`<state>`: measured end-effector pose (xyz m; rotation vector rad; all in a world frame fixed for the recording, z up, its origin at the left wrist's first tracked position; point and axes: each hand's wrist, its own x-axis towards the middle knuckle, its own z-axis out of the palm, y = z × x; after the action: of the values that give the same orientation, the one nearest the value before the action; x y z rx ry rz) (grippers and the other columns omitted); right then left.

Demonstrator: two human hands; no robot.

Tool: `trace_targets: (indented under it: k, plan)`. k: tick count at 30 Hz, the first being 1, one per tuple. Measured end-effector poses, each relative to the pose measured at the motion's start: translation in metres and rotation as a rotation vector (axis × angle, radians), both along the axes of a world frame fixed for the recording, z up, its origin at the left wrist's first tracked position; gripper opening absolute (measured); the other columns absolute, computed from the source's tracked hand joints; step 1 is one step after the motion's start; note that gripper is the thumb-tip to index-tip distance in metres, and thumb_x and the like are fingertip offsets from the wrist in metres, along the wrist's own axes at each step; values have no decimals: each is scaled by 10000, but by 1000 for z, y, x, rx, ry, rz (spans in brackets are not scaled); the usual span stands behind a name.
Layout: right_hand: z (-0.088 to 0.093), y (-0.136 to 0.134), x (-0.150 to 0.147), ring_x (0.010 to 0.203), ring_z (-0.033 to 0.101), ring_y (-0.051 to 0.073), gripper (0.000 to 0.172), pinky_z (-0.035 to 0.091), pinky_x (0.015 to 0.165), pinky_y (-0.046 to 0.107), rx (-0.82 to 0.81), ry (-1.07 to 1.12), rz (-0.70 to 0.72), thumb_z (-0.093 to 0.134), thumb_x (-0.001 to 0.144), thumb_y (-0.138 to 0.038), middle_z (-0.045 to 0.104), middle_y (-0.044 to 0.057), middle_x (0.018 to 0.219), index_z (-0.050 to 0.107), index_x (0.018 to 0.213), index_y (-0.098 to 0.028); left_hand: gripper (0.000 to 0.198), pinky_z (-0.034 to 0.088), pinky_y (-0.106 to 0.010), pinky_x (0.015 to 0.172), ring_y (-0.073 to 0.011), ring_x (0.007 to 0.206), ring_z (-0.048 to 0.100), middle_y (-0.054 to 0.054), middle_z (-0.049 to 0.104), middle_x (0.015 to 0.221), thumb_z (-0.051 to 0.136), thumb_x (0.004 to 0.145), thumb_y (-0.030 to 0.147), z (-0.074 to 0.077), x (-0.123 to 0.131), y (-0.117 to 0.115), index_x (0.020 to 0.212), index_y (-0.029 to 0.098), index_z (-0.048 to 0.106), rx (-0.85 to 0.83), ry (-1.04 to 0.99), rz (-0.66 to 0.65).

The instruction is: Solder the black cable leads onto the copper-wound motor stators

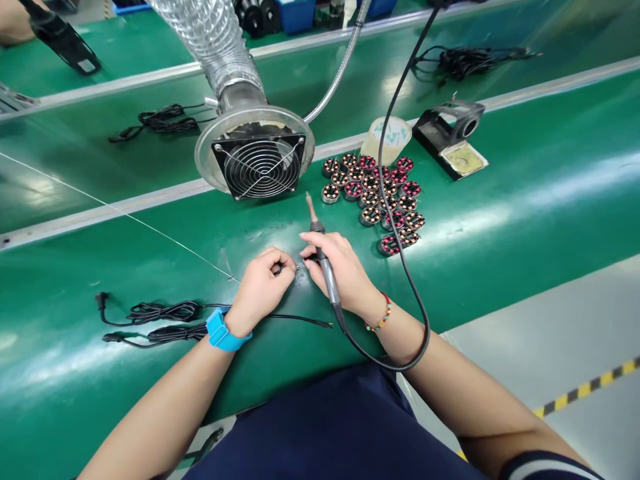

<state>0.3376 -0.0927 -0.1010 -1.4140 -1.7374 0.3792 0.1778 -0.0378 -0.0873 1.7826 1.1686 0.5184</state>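
My left hand (265, 283) is closed in a pinch near the middle of the green bench (165, 273), its fingertips on a small dark part too hidden to name. Just to its right, my right hand (343, 270) is closed with a soldering iron (327, 273) lying across it, tip pointing up and away. Its thumb and finger also pinch a small dark piece. Only a narrow gap separates the two hands. A thin strand of wire (165, 235) runs from the left edge to my left hand. Below that hand lie coiled black cables (170, 332).
An extractor fan (264, 167) on a foil duct hangs ahead of my hands. Several round wound parts (370, 200) stand at the right, before a translucent container (387, 139). An iron stand (450, 137) sits beyond them. The iron's black cord (407, 273) loops over my right forearm.
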Motion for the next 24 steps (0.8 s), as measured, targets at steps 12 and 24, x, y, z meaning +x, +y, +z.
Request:
trace_targets:
  k: [12, 24]
  plan:
    - [8, -59, -1, 668, 639, 165, 166, 537, 627, 310, 183, 197, -254, 586, 881, -213, 695, 10, 821, 617, 1035, -266, 127, 362, -229, 587, -98, 597, 452, 25, 522, 661, 506, 734, 119, -1, 3, -2, 626, 172, 547, 80, 36, -20]
    - [6, -58, 1, 623, 680, 138, 97, 575, 583, 256, 147, 160, -131, 542, 872, -196, 721, -8, 776, 599, 936, -243, 137, 341, -221, 554, -81, 557, 418, 35, 491, 634, 512, 722, 89, -2, 5, -3, 612, 162, 547, 104, 37, 11]
